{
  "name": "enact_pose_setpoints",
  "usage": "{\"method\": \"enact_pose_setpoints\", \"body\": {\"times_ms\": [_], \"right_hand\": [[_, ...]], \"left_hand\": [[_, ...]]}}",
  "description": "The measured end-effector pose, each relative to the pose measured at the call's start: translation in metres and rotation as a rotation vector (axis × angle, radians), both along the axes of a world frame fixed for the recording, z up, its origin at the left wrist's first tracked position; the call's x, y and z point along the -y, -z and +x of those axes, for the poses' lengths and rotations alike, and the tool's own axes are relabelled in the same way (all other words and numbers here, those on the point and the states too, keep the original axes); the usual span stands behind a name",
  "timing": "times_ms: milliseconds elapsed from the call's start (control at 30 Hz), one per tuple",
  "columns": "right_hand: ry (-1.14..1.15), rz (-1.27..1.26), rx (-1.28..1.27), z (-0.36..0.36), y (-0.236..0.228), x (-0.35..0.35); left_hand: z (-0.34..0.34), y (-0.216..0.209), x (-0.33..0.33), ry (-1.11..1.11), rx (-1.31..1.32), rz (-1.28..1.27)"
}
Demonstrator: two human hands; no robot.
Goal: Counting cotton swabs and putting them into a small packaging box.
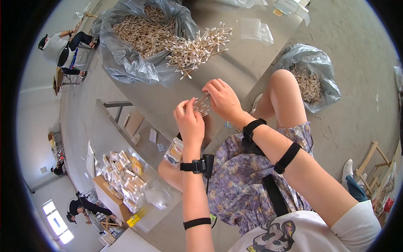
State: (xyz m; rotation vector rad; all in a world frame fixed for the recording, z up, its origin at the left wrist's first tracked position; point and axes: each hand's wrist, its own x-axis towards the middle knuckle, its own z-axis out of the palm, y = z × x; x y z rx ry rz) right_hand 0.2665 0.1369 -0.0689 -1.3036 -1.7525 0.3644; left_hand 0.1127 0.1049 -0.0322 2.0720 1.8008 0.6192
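Observation:
Over the near edge of the metal table, a small loose bunch of cotton swabs (202, 106) lies between my two hands. My left hand (191, 125) is closed around the lower side of the bunch, fingers curled. At its upper end the bent fingers of my right hand (223, 100) pinch the swabs; the thumb is mostly hidden. A larger heap of cotton swabs (197, 48) spills onto the table just beyond, out of a grey plastic bag (126, 63) full of them.
Clear plastic sleeves (257, 31) lie on the table's right part. On the floor at right stands another grey bag (329, 86) of swabs. A packed pouch (174, 150) is by my left wrist. Packed swabs (126, 178) cover a surface at lower left. Other people sit far left.

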Motion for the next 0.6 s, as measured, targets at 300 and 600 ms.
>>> {"method": "enact_pose_setpoints", "body": {"times_ms": [300, 600], "right_hand": [[-0.003, -0.025, -0.011, 0.003, 0.000, 0.000], [-0.012, -0.035, -0.079, -0.001, -0.001, 0.001]], "left_hand": [[0.013, 0.009, 0.025, 0.004, -0.147, 0.085], [0.015, 0.032, -0.010, 0.013, -0.436, 0.104]]}}
